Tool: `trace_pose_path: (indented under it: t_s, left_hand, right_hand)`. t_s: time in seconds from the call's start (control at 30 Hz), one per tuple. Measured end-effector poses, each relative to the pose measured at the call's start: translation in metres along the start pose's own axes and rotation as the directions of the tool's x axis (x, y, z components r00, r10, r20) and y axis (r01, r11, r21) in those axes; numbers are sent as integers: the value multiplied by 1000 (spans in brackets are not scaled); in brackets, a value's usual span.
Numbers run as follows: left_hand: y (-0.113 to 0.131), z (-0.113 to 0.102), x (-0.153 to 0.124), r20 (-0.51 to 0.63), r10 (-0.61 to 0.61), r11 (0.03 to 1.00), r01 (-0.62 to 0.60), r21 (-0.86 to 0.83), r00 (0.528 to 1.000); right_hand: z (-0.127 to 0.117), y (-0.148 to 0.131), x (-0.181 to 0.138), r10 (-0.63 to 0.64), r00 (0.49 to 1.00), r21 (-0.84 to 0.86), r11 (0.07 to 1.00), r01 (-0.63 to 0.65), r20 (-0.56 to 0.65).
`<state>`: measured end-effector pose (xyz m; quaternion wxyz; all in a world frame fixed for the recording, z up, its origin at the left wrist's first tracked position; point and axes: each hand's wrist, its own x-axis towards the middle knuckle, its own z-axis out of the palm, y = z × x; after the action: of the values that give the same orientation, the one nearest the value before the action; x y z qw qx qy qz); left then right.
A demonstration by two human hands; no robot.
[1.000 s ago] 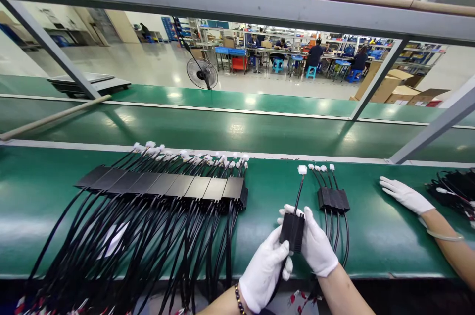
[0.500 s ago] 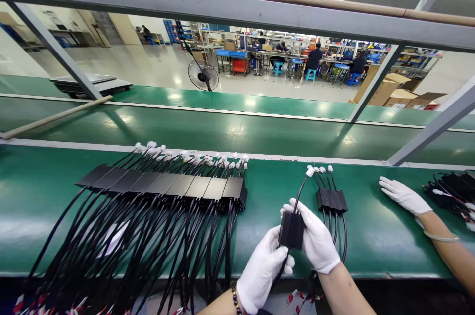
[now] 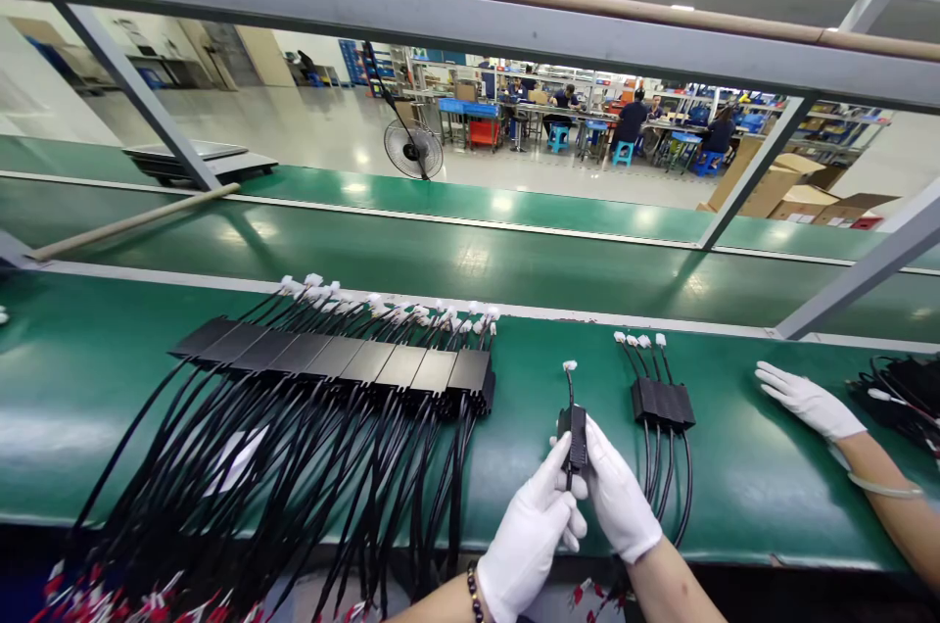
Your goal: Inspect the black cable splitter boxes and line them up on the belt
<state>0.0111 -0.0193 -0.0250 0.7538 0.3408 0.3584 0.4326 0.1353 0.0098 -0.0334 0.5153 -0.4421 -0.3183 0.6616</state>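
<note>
Module (image 3: 574, 437), black with a ribbed side, is held between both gloved hands in the head view, over the green bench (image 3: 734, 491) near its front edge. From my remote station I read its narrow side as turned toward the camera, with a short lead rising to a white connector (image 3: 570, 366). Left hand (image 3: 525, 535): closed on the module's lower left, thumb and fingertips against it, a cable passing down at the fingers. Right hand (image 3: 621, 496): closed along its right side; I cannot tell how its hidden fingers lie. To the left I note a long row of black modules (image 3: 330, 360), connectors to the back, cables hanging off the front edge. Just right of the hands lies a group of four modules (image 3: 662, 404). Further right, a co-worker's gloved hand (image 3: 808, 401) rests on the bench, near dark cabled parts (image 3: 907, 393).
</note>
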Motion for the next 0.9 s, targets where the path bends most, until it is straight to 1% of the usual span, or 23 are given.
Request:
trace_pose_path:
  t_s: [0.13,0.37,0.43,0.53,0.57,0.63,0.73,0.8,0.9]
  left_hand:
    - [-4,-2,1,-33,3,1000,-3,6,999]
    - [-1,-4,-3,-15,39,999,-38,20,999]
    - [-2,-5,-3,-21,45,999,-45,18,999]
    - [-2,-4,-3,-40,50,999,-49,23,998]
    - [-2,-4,-3,-46,54,998,-53,24,997]
    - [1,-2,-3,-63,64,998,-62,22,996]
    - [4,-1,-4,-80,73,997,-72,15,994]
    - [5,0,-5,-74,74,997,-73,21,995]
    - [4,0,-6,-61,87,996,-86,26,994]
  right_hand:
    - [2,-4,1,-39,999,-24,999,39,-3]
    - [7,-17,-2,-126,990,-33,991,129,67]
    - [8,-20,-4,-126,990,-66,989,129,57]
    - [12,-22,-9,-75,997,-164,983,78,27]
    - [13,-23,-10,-50,998,-184,981,57,42]
    - [14,-23,-15,12,991,-195,981,14,133]
    - [15,-23,-21,69,959,-174,985,-20,276]
    - [14,-22,-23,80,947,-134,990,-40,311]
    - [12,-18,-21,64,941,-54,997,-49,331]
